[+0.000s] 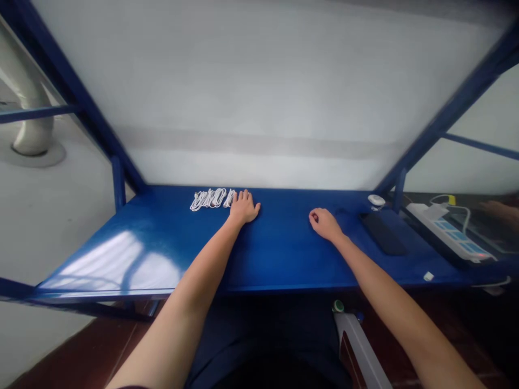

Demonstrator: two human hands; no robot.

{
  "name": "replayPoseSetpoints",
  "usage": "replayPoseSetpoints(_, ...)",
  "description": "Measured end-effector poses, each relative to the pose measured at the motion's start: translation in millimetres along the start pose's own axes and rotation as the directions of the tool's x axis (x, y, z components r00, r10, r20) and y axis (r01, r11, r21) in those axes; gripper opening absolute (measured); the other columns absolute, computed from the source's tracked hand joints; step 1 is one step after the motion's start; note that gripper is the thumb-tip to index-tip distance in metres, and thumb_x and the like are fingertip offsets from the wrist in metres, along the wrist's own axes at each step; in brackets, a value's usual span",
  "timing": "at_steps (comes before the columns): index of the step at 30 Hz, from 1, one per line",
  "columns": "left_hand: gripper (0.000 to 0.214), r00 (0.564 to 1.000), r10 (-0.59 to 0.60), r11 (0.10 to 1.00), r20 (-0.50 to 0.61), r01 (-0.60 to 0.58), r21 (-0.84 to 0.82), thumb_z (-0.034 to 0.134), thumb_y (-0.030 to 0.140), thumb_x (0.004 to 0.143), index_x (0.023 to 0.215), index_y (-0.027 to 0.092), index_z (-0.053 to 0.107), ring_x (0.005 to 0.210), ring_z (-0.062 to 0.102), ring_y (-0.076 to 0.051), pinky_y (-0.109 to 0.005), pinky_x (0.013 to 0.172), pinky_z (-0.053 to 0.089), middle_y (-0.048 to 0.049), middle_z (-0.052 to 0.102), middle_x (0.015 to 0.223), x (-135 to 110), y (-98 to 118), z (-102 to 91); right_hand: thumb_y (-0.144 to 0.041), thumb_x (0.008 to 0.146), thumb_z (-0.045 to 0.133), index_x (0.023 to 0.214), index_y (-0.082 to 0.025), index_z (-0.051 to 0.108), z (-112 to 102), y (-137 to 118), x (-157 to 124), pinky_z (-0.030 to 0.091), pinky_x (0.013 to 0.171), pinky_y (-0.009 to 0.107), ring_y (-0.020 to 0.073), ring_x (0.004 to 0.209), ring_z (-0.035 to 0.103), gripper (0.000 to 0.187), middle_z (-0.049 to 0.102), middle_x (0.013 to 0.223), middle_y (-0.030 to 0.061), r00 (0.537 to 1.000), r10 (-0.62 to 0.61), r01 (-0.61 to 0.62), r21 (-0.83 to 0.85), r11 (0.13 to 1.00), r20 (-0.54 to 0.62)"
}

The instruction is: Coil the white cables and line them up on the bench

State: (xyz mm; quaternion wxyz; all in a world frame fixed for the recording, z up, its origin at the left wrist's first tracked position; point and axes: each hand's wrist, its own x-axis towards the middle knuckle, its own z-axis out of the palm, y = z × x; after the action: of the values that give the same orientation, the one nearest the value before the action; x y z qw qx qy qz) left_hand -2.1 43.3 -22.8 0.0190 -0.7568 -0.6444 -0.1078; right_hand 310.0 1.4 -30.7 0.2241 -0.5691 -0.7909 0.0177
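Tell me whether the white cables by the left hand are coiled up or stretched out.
Coiled up: the white cables lie in short looped bundles, side by side on the blue table, at the left hand.

The bare left hand (244, 208), near centre, hides part of a coiled white cable (230, 198) from me.

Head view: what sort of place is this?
Probably a workshop or light assembly station: a blue table with blue framing, white cable bundles lying in a row on it, and a power strip toward the right.
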Motion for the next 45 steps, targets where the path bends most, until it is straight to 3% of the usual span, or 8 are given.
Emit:
replayPoseSetpoints(5,0.069,0.998,0.010,1.000,-0.066,-0.010,-0.005,0.032,0.044,0.093,0.147,0.001,0.032,0.144,0.022,-0.035,-0.049,0.117,0.013,-0.0226,0.028,0.154,-2.6,0.0,-1.0,-0.022,0.088,0.044,0.087,-0.019,0.063,-1.5,-6.1,0.3,0.040,0.064,0.032,0.0215,0.073,0.056,0.019,0.064,0.078,0.0073,0.999,0.047,-0.046,-0.027,0.999,0.023)
replayPoseSetpoints(10,0.064,0.971,0.122,0.989,-0.206,-0.137,-0.062,0.034,0.033,0.094,0.148,0.000,0.027,0.147,0.016,-0.031,-0.045,0.119,0.012,-0.0222,0.023,0.156,-23.2,11.6,-1.5,-0.034,0.091,0.046,0.084,-0.019,0.062,2.2,-11.8,-1.1,0.043,0.071,0.036,0.0255,0.083,0.056,0.023,0.064,0.083,0.0098,1.000,0.003,-0.006,-0.076,0.997,-0.031)
replayPoseSetpoints(16,0.063,0.960,0.260,0.931,-0.102,-0.277,-0.236,0.037,0.042,0.094,0.146,0.006,0.032,0.146,0.021,-0.028,-0.043,0.117,0.022,-0.0201,0.030,0.154,-47.1,24.1,-2.8,-0.050,0.092,0.046,0.107,-0.017,0.064,5.5,-25.9,-2.9,0.044,0.087,0.045,0.0299,0.101,0.056,0.040,0.063,0.110,0.0142,0.995,-0.100,0.101,-0.091,0.991,0.017)
replayPoseSetpoints(20,0.068,0.962,0.273,0.937,0.018,-0.262,-0.232,0.039,0.048,0.093,0.147,0.007,0.031,0.145,0.021,-0.031,-0.044,0.117,0.022,-0.0201,0.027,0.155,-51.7,29.1,-3.5,-0.059,0.093,0.038,0.132,-0.018,0.054,14.5,-43.6,8.1,0.036,0.104,0.048,0.0331,0.127,0.044,0.059,0.050,0.138,0.0157,0.981,-0.133,0.145,-0.071,0.987,0.143)
replayPoseSetpoints(24,0.071,0.968,0.243,0.955,0.071,-0.225,-0.193,0.036,0.051,0.094,0.148,0.006,0.029,0.146,0.017,-0.032,-0.045,0.118,0.020,-0.0200,0.024,0.156,-50.4,29.3,-2.1,-0.060,0.094,0.032,0.143,-0.016,0.044,28.2,-67.2,23.2,0.023,0.114,0.046,0.0318,0.140,0.031,0.067,0.038,0.151,0.0149,0.960,-0.145,0.161,-0.051,0.986,0.239)
replayPoseSetpoints(31,0.071,0.973,0.190,0.974,0.129,-0.170,-0.147,0.029,0.056,0.094,0.149,0.011,0.032,0.147,0.016,-0.030,-0.044,0.119,0.016,-0.0159,0.023,0.158,-49.1,28.8,0.5,-0.064,0.093,0.030,0.149,-0.014,0.037,28.6,-81.2,23.0,0.017,0.118,0.043,0.0296,0.146,0.020,0.075,0.026,0.157,0.0141,0.933,-0.158,0.149,0.051,0.987,0.324)
replayPoseSetpoints(37,0.069,0.963,0.214,0.969,0.163,-0.188,-0.162,0.031,0.054,0.095,0.148,0.010,0.033,0.146,0.018,-0.031,-0.044,0.118,0.019,-0.0165,0.024,0.157,-47.5,24.9,-4.0,-0.067,0.092,0.027,0.150,-0.008,0.032,26.0,-84.5,14.0,0.017,0.117,0.044,0.0307,0.146,0.017,0.083,0.022,0.158,0.0171,0.937,-0.009,-0.006,0.042,0.999,0.350)
replayPoseSetpoints(45,0.065,0.965,0.204,0.975,0.164,-0.185,-0.126,0.028,0.049,0.097,0.148,0.009,0.033,0.147,0.017,-0.029,-0.044,0.119,0.016,-0.0164,0.024,0.157,-50.0,28.4,-5.2,-0.057,0.095,0.020,0.151,-0.007,0.030,28.9,-88.5,13.3,0.012,0.118,0.040,0.0274,0.147,0.016,0.076,0.022,0.158,0.0152,0.942,0.006,-0.008,0.006,1.000,0.336)
